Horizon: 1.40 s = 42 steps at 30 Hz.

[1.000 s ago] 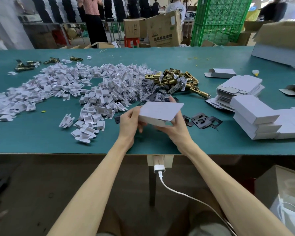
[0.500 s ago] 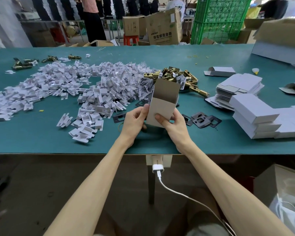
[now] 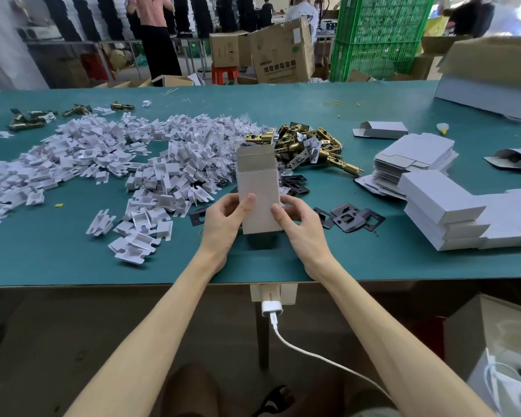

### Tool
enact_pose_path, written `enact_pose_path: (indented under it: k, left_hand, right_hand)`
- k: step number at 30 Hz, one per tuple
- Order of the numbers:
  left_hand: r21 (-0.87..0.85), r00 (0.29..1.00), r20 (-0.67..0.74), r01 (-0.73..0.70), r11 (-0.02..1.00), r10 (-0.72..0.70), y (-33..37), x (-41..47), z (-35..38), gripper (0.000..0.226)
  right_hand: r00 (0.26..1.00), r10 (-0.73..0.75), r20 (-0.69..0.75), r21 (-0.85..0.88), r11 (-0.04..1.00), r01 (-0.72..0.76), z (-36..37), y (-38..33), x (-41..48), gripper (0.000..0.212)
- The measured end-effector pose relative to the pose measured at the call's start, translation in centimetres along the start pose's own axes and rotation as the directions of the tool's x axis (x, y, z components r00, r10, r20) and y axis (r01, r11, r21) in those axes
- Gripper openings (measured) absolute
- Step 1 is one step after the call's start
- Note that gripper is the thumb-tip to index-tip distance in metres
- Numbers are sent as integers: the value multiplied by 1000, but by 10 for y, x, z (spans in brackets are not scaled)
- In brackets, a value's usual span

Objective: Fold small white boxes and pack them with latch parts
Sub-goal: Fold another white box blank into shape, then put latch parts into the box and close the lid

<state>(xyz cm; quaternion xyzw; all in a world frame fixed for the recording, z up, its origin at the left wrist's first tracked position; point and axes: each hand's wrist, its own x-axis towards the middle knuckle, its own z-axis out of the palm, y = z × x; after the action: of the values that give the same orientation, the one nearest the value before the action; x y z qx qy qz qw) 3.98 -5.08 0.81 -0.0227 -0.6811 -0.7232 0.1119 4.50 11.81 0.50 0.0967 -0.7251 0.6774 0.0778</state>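
Note:
I hold a small cardboard box (image 3: pixel 257 188) upright over the green table (image 3: pixel 283 260), its top flap open and raised. My left hand (image 3: pixel 223 218) grips its left side with the thumb on the front. My right hand (image 3: pixel 298 219) grips the right side the same way. Behind the box lies a heap of brass latch parts (image 3: pixel 310 145). Black strike plates (image 3: pixel 349 219) lie just right of my right hand. Flat box blanks (image 3: pixel 415 158) are stacked at the right, with folded white boxes (image 3: pixel 445 212) in front of them.
A wide heap of white cardboard inserts (image 3: pixel 103 164) covers the table's left half. More brass latches (image 3: pixel 27 118) lie at the far left. A large open carton (image 3: pixel 494 76) stands at the far right. Green crates (image 3: pixel 379 34) and brown cartons (image 3: pixel 283 52) stand behind the table.
The box went from lying flat and closed in my hands to standing upright with its top flap open. It is now squarer to me than half a second ago.

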Motion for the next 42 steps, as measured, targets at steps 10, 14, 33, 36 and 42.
enact_pose_path:
  k: [10, 14, 33, 36, 42]
  left_hand:
    - [-264, 945, 256, 273, 925, -206, 12, 21, 2, 51]
    - [-310, 956, 218, 257, 915, -195, 10, 22, 2, 50]
    - [-240, 947, 259, 255, 937, -191, 1, 28, -1, 48]
    - [-229, 946, 263, 253, 940, -190, 1, 27, 0, 49]
    - [-223, 946, 258, 254, 941, -194, 1, 27, -1, 48]
  right_hand:
    - [999, 35, -26, 90, 995, -33, -4, 1, 1, 23]
    - [996, 52, -70, 32, 998, -50, 0, 1, 0, 27]
    - [980, 135, -144, -983, 97, -158, -86, 21, 153, 53]
    - [984, 114, -135, -989, 38, -140, -86, 24, 153, 43]
    - [992, 105, -72, -995, 57, -79, -83, 16, 146, 12]
